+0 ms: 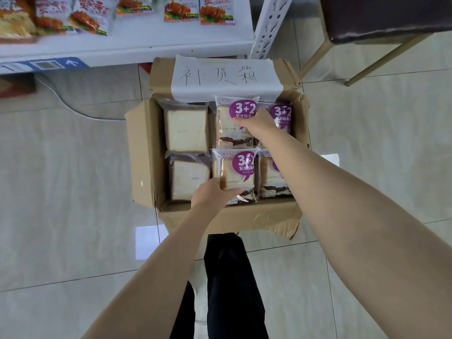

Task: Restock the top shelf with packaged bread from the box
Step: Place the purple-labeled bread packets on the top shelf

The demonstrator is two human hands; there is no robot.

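Currently standing over a pale tiled floor [61,192]. My dark trouser leg [232,277] shows at the bottom of the view.

White shelf [137,45] runs along the far left. It carries red-and-orange snack packets [215,11], and its perforated upright post [271,25] stands at its right end. A dark-seated chair [381,18] stands at far right, apart from the shelf.

Open cardboard box [144,152] sits on the floor just below the shelf edge, flaps spread. A white paper label [225,77] with handwritten characters is on the far flap.

Box contents: six bread packs, in three columns of two.
- Left column: two plain clear packs of white slices, one at the far-left corner [186,130], one at the near-left corner [189,181].
- Middle column: far purple pack [230,123] and near purple pack [234,170], both marked "3+2".
- Right column: one purple pack at the far-right corner [281,113], one at the near-right corner [269,177], both partly hidden by my right forearm.

Right hand [256,123]: reaches to the far edge of the box, fingers curled over the right side of the far purple pack, gripping it. The pack's top stands a little above its neighbours.

Left hand [210,194]: at the near edge of the box, thumb laid across the lower face of the near purple pack, fingers tucked behind its left edge, pinching that corner.
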